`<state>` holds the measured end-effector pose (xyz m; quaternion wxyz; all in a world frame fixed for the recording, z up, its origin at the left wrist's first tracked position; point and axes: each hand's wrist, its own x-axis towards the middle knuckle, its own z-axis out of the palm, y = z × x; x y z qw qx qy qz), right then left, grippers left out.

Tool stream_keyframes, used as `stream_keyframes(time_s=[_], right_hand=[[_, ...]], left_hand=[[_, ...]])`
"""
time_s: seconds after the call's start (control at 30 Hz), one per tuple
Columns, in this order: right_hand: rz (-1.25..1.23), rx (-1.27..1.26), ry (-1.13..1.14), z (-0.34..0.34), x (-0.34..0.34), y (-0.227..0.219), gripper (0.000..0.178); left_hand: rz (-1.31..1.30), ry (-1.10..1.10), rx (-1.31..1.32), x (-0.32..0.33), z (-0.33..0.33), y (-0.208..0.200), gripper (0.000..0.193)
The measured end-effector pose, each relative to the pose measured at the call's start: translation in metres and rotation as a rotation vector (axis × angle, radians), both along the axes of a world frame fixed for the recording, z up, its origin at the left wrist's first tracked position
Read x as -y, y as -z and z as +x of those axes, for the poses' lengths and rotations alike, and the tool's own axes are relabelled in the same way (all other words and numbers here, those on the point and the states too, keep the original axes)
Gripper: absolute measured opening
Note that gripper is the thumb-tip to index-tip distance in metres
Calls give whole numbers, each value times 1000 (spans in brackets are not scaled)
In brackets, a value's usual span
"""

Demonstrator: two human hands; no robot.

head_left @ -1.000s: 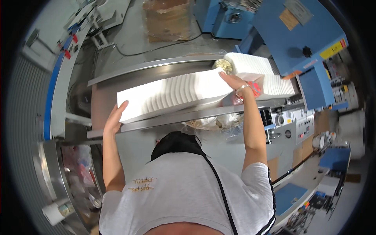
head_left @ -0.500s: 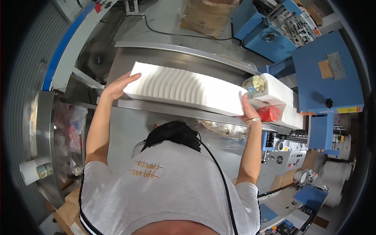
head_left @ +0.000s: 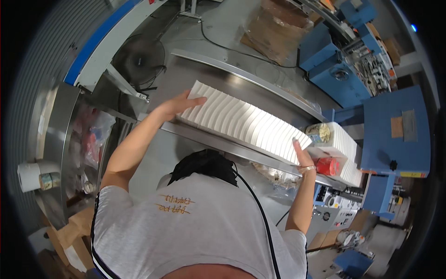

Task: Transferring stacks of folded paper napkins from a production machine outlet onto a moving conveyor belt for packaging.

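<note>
Between my hands lies a long row of thin white paper-like pieces (head_left: 246, 125), packed face to face in one block with curved, rib-like edges on top. It lies along a shallow metal trough (head_left: 232, 83), near its front rail, slanting down toward the right. My left hand (head_left: 179, 106) is closed round the left end, thumb on top. At the right end my right hand (head_left: 304, 159) presses in, thumb up against the last pieces. The fingers beneath are hidden.
Right of my right hand sit more white stacks (head_left: 346, 151), a clear-wrapped yellowish roll (head_left: 319, 133) and a red roll (head_left: 328, 166). A blue machine (head_left: 395, 125) stands beyond. Left is a metal shelf with plastic bags (head_left: 98, 139); a fan (head_left: 139, 60) stands behind the trough.
The whole view has turned, so trough and row slant more steeply down to the right. The row's ribs stand out more distinctly. Both hands keep hold of its ends.
</note>
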<state>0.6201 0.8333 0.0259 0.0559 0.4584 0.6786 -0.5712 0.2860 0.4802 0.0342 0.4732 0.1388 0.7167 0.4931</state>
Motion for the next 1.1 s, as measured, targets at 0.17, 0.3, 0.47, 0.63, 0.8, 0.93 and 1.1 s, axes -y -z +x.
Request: stream_keyframes(time_s=[0.17, 0.3, 0.47, 0.63, 0.8, 0.93, 1.1], right_hand=[[-61, -271, 8, -39, 40, -1, 82], [-121, -319, 20, -65, 56, -14, 82], [-203, -60, 173, -75, 86, -43, 72], [-45, -488, 29, -101, 80, -36, 69], [-22, -626, -242, -207, 131, -68, 71], [-55, -720, -395, -290, 240, -97, 72], [-111, -660, -627, -396, 375, -88, 73]], left_hand=[[172, 12, -107, -20, 14, -13, 89], [193, 0, -23, -12, 10, -11, 80], [11, -60, 60, 23, 18, 1, 81], [454, -221, -234, 44, 5, -35, 89], [543, -516, -115, 147, -10, -79, 84], [537, -671, -273, 255, -37, -84, 91], [311, -859, -384, 410, -54, -75, 102]])
